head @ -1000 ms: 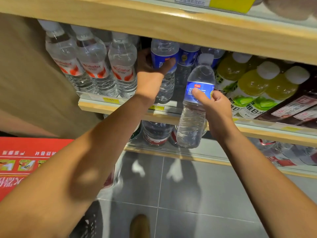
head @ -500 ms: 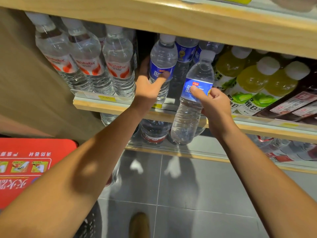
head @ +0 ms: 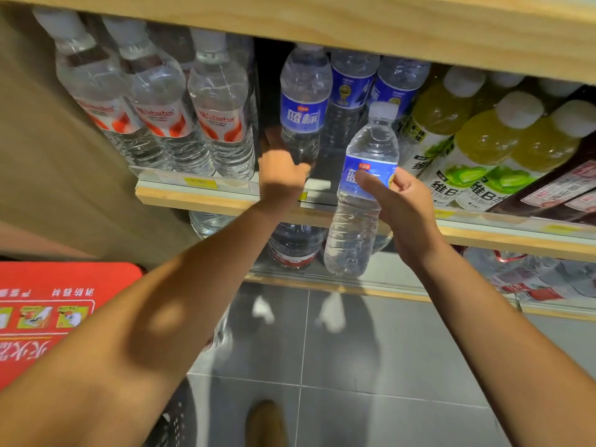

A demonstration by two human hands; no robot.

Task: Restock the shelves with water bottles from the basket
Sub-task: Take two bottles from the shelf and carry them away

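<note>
So the whole thing hinged on where the free slot sat relative to the bottle in hand. The right hand (head: 400, 204) had its grip closed around the held bottle (head: 351, 240) at label height, thumb across the front of the blue label and fingers curled behind. That bottle's long axis was close to upright but tilted, white cap leaning up and in toward the shelf (head: 200, 198), base dangling out front and clearly below the shelf's front lip. The left hand (head: 280, 179) was already on the shelf, its grip wrapped round the lower body of the front bottle (head: 303, 114), same blue label, standing upright; its fingertips were hidden behind the bottle, so I couldn't tell how tight the hold was. The bare patch of shelf lay just right of that front bottle, in front of the rear blue-label bottles (head: 353, 85) and left of the yellow-green drinks (head: 483, 143), so up and a bit left of the right hand's grip. My read: the right hand was the nearer one for that spot, and the base needed to come up over the lip before anything went in, with the tilt straightened so the cap cleared the board above. The Wahaha bottles (head: 219, 117) sat further left, with a dark gap between them and the front bottle. The dark latticed thing at the bottom edge was probably the basket (head: 175, 414).
</note>
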